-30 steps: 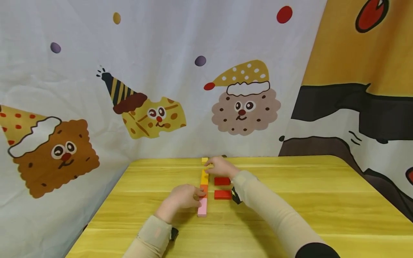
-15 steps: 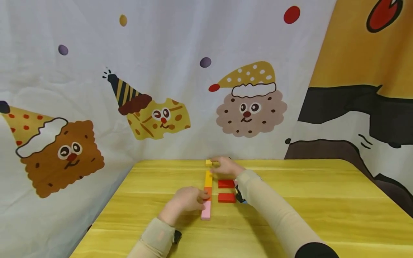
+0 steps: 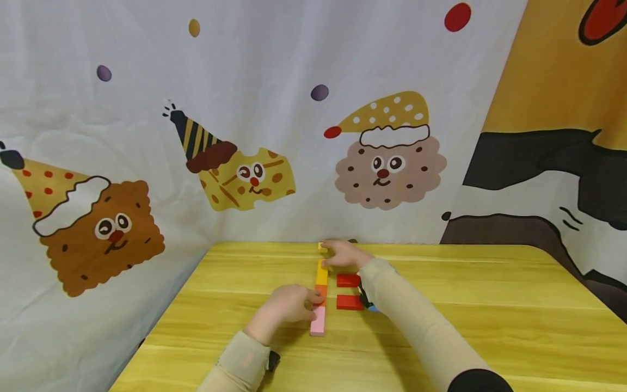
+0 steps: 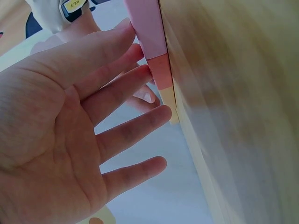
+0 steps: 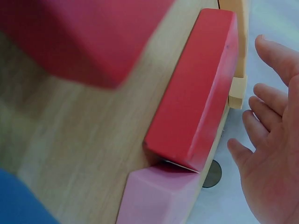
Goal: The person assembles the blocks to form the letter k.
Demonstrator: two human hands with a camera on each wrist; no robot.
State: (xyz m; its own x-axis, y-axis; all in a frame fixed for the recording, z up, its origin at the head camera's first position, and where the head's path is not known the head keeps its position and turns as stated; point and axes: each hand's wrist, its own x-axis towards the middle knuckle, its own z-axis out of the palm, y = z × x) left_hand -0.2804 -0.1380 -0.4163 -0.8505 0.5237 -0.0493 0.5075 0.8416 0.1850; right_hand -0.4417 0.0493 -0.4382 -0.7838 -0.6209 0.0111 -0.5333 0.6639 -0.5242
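A row of blocks runs away from me in the head view: a pink block, an orange block and a yellow block. Past a short gap lies a pale yellow block near the far table edge. Beside the pink and orange blocks is my left hand, fingers straight and spread, with tips right at the row's left side in the left wrist view. My right hand reaches to the far end, its fingers spanning the gap, one fingertip at the pale yellow block. In the right wrist view its fingers look relaxed.
Two red blocks lie right of the row. The right wrist view also shows another pink block against the end of a red one, and a blue thing in the corner. A printed curtain hangs behind the table.
The head view has turned slightly left, so everything sits further right. The right fingers cover more of the pale yellow block. The left hand stays beside the pink and orange blocks.
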